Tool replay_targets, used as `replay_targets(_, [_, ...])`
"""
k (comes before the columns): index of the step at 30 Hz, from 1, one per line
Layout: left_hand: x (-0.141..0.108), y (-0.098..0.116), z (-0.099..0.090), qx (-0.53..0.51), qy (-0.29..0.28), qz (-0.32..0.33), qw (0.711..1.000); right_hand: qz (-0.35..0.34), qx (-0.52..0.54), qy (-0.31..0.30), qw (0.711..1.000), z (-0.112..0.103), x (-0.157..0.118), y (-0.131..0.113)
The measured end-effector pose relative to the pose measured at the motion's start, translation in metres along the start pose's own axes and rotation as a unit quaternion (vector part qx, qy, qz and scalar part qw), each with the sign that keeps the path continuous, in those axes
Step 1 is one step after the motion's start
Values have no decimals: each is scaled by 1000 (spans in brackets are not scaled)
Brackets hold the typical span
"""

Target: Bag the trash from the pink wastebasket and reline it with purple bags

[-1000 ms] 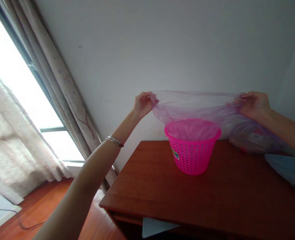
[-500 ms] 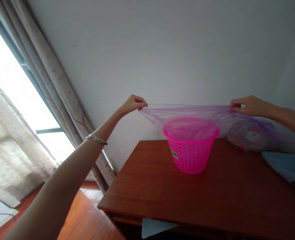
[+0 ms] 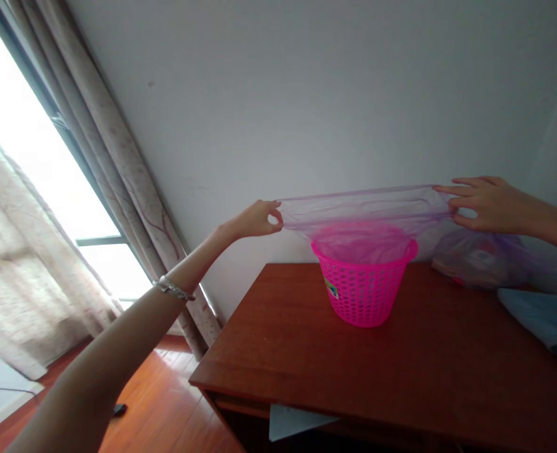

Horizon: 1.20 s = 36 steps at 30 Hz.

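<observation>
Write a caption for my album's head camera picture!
A left hand and right hand hold a purple plastic bag over a pink basket on a wooden desk.

a reddish-brown wooden desk stood against a plain white wall. on its far right lay a crumpled, translucent plastic bundle, with a pale blue cloth just beside it. a sheet of pale paper poked out below the desk's drawer. long grey patterned curtains and a sheer cream curtain hung at a bright window, above a glossy wooden floor with a small dark object on it.
</observation>
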<state>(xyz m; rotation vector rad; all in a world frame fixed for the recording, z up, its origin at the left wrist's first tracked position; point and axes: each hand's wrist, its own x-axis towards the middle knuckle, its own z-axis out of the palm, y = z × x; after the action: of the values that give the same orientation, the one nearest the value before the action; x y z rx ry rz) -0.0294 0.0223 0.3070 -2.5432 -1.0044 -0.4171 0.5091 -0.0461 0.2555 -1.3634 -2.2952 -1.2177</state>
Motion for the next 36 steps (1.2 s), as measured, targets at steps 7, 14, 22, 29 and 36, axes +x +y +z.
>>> replay_targets(7, [-81,58,44,-74,-149,8,986,4,53,-26,998,6,-82,-61])
replay_targets(14, [-96,79,78,-65,-188,56,978,37,91,-28,995,33,-110,-104])
replay_targets(22, [-59,73,77,-53,-125,2,991,54,72,13,996,43,-81,-79])
replay_targets(29, [-4,65,82,-152,-45,-84,984,258,285,-8,923,54,-36,-68])
replay_targets(36, [48,40,115,-144,40,-149,977,413,492,-52,765,71,10,-71])
